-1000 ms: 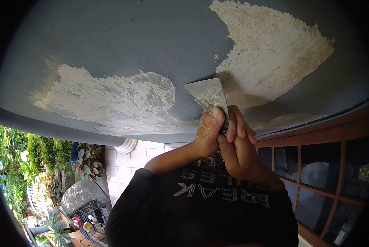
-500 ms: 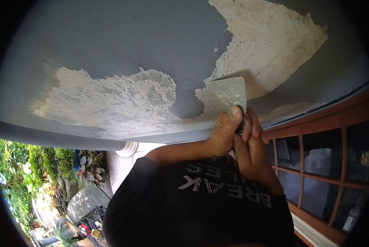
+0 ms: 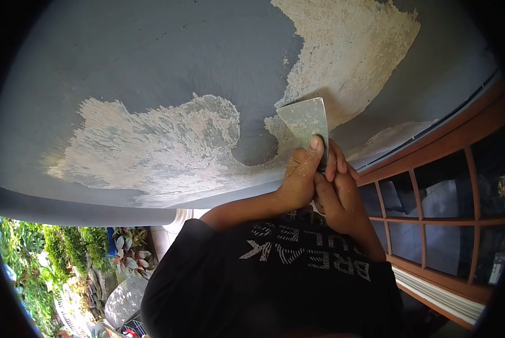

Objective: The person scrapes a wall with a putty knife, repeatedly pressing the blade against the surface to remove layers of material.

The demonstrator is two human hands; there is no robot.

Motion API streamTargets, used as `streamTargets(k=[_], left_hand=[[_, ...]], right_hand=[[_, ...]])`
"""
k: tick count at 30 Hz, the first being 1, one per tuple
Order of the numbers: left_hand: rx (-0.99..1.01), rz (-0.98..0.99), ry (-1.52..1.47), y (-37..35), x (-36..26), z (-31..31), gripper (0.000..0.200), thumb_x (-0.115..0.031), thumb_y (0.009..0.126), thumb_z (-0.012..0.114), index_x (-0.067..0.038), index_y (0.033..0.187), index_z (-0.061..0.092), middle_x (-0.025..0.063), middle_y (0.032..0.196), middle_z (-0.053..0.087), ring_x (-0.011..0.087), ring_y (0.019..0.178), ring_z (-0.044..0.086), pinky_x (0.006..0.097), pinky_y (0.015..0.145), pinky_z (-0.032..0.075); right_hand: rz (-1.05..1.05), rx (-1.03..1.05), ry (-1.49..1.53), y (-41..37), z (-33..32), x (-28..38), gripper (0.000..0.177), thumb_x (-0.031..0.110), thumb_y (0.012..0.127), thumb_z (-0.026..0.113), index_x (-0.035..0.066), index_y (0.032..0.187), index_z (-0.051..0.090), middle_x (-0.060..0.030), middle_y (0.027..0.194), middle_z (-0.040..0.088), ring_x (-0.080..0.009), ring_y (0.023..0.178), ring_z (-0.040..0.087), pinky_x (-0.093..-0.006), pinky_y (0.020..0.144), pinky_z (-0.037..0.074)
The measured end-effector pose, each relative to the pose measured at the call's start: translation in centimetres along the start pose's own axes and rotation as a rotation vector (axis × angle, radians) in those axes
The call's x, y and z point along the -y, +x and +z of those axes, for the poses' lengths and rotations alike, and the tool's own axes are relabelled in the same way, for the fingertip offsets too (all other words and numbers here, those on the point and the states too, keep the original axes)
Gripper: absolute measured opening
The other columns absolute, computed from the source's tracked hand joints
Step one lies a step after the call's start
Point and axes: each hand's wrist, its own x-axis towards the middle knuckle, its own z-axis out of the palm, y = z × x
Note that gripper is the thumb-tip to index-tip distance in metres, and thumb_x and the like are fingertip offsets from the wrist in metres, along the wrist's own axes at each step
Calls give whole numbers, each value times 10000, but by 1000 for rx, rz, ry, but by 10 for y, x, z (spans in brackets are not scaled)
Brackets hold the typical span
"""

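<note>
A scraper with a wide, dusty metal blade lies with its front edge against the grey painted surface, at the edge of a bare, rough patch. My left hand is closed on its dark handle, thumb pressed near the base of the blade. My right hand is wrapped round the lower handle, touching my left. The fingers overlap and hide most of the handle. Pale crumbs cling to my left hand. Another rough patch spreads to the left.
At the right is a wooden-framed window with dark panes. Plants and a grey rounded stone stand at the lower left. A white column base is beyond my left forearm.
The scraper and both hands have shifted slightly left and up in the view. The surface and window have also shifted as the camera moved. Both hands still grip the scraper.
</note>
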Motion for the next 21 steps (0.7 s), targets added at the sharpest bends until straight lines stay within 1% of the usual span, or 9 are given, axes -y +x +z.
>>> streamTargets(k=[2, 4, 5, 6, 8, 11, 14, 17, 21], left_hand=[[-12, -26, 12, -3, -2, 0, 605, -455, 1011, 231, -15, 647, 432, 133, 775, 522, 295, 799, 641, 351, 711, 521], [-17, -38, 17, -5, -2, 2, 607, -454, 1011, 228, -15, 644, 429, 132, 776, 521, 296, 792, 644, 346, 706, 521], [-19, -38, 13, -6, -2, 3, 608, -453, 1012, 226, -15, 642, 428, 132, 776, 521, 296, 789, 646, 344, 703, 521], [-11, -36, 21, -6, -3, 2, 610, -456, 1011, 229, -17, 638, 427, 132, 779, 522, 293, 789, 647, 341, 701, 519], [0, -33, 40, -8, -7, -1, 615, -463, 1010, 234, -20, 629, 426, 132, 784, 525, 288, 787, 649, 336, 696, 517], [-18, -98, 102, -9, -9, -3, 625, -470, 1009, 236, -19, 623, 433, 132, 781, 527, 278, 785, 649, 329, 691, 510], [60, -112, 139, -6, -7, -7, 604, -484, 999, 225, -33, 640, 409, 125, 809, 503, 314, 836, 644, 390, 773, 517], [46, -114, 118, -6, -17, -6, 606, -479, 1002, 218, -30, 645, 415, 126, 808, 502, 312, 826, 642, 376, 752, 514], [46, -119, 102, -7, -11, -10, 610, -476, 1004, 239, -22, 645, 430, 126, 795, 516, 294, 819, 643, 351, 726, 512]], right_hand=[[35, -39, 117, -3, 6, -4, 129, 82, 931, 492, -31, 989, 471, -97, 837, 528, -121, 738, 525, -269, 621, 420], [-33, -67, 50, -3, 8, -2, 125, 87, 934, 491, -25, 986, 473, -84, 816, 527, -111, 701, 517, -264, 593, 412], [-10, -64, 63, -4, 8, 0, 123, 90, 936, 491, -22, 985, 474, -77, 804, 524, -105, 681, 512, -258, 579, 407], [12, -61, 77, -4, 9, 3, 121, 93, 938, 491, -18, 983, 475, -70, 793, 522, -98, 662, 507, -253, 565, 401], [171, -21, 220, -6, 12, 9, 118, 100, 942, 492, -10, 980, 475, -57, 768, 515, -82, 622, 493, -236, 534, 386], [98, -130, 256, -8, 20, 0, 116, 105, 946, 494, -4, 981, 479, -21, 703, 490, -54, 564, 456, -212, 494, 354], [242, -133, 395, -11, 20, 7, 99, 103, 950, 491, 6, 967, 479, 8, 654, 461, -41, 529, 419, -206, 469, 318], [148, -162, 398, -4, 29, 8, 83, 100, 954, 485, 17, 948, 476, 19, 642, 450, -37, 518, 397, -211, 459, 296], [194, -125, 434, -8, 26, 4, 82, 105, 956, 481, 25, 941, 467, 22, 647, 442, -35, 516, 387, -207, 459, 291]])
